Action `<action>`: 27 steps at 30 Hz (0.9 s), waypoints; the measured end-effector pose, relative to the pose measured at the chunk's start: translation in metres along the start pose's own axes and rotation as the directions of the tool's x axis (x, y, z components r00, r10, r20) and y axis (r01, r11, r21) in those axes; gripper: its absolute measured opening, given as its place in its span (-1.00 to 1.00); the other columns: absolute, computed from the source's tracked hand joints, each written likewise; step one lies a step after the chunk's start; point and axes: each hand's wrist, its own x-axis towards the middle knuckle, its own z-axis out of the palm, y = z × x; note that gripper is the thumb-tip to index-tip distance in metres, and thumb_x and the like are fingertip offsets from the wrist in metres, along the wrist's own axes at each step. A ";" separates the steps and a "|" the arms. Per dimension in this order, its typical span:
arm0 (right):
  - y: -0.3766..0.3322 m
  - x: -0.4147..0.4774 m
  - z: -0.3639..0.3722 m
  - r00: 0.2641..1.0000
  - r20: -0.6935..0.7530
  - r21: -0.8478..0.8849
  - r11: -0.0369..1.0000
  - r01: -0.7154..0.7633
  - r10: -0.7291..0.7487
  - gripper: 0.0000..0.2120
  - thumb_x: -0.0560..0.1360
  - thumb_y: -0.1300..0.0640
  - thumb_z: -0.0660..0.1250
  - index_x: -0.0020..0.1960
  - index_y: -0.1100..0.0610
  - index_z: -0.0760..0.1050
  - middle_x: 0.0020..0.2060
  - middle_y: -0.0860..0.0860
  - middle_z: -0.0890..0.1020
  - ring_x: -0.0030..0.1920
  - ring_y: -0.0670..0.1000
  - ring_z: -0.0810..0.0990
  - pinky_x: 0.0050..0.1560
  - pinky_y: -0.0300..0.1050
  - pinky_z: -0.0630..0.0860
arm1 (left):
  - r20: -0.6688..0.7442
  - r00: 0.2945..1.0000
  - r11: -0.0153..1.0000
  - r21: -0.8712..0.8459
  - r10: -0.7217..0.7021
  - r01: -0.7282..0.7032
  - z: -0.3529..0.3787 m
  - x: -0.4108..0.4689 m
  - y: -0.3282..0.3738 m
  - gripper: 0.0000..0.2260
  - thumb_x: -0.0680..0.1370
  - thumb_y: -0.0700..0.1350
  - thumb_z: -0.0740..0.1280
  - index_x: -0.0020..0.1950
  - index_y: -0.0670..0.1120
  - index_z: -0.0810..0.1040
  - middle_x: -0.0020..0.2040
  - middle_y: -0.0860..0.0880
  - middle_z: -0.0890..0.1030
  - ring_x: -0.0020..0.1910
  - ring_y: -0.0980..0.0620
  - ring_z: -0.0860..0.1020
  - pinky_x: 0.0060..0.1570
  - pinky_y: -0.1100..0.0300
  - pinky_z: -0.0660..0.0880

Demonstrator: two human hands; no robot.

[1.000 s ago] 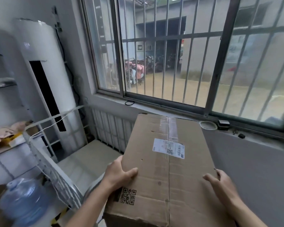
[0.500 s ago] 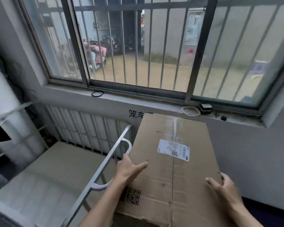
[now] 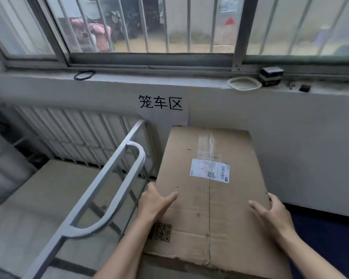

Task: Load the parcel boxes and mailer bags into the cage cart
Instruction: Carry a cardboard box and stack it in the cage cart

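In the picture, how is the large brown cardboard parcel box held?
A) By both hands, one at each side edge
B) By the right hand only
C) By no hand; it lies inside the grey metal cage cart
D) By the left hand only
A: the left hand grips the left edge of the large brown cardboard parcel box and the right hand grips its right edge, each thumb lying on the top face.

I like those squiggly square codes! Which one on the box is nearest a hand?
The big black code printed straight on the box, right by the left hand. The other is tiny, on the white label.
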 end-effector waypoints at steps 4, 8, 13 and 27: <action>0.061 0.042 0.076 1.000 0.020 0.029 1.000 0.002 -0.003 -0.45 0.46 0.02 0.50 0.39 0.08 0.43 0.06 -0.01 0.60 0.02 0.07 0.55 0.01 -0.01 0.44 | -0.048 0.999 0.999 0.051 0.014 -0.012 0.048 0.054 -0.058 -0.41 0.40 0.19 0.52 0.27 -0.11 0.45 0.15 -0.06 0.65 0.18 -0.10 0.59 0.02 0.14 0.45; 0.119 0.078 0.155 0.998 0.059 0.050 0.999 -0.019 0.016 -0.41 0.46 -0.05 0.48 0.43 0.02 0.39 0.04 -0.06 0.57 0.07 0.10 0.59 0.13 0.11 0.54 | -0.083 0.996 0.996 0.088 0.014 -0.007 0.096 0.100 -0.125 -0.39 0.42 0.17 0.50 0.33 -0.11 0.44 0.20 -0.07 0.63 0.20 -0.10 0.58 0.03 0.17 0.43; 0.181 0.127 0.242 0.997 0.067 0.134 0.990 0.034 -0.044 -0.46 0.52 0.11 0.46 0.45 0.13 0.37 0.11 0.00 0.51 0.07 0.02 0.48 0.10 -0.09 0.40 | -0.078 0.997 0.995 0.097 0.009 -0.001 0.157 0.159 -0.204 -0.35 0.41 0.25 0.48 0.36 -0.06 0.40 0.24 -0.05 0.59 0.16 -0.06 0.58 0.11 0.11 0.53; 0.334 0.177 0.378 0.996 0.079 0.074 0.996 -0.041 0.035 -0.27 0.51 -0.14 0.39 0.58 0.03 0.22 0.49 0.06 0.40 0.44 0.19 0.40 0.42 0.21 0.32 | -0.144 0.989 0.997 0.075 0.019 -0.009 0.265 0.212 -0.326 -0.34 0.40 0.26 0.46 0.38 0.00 0.37 -0.01 0.12 0.53 -0.09 0.08 0.55 -0.13 0.23 0.48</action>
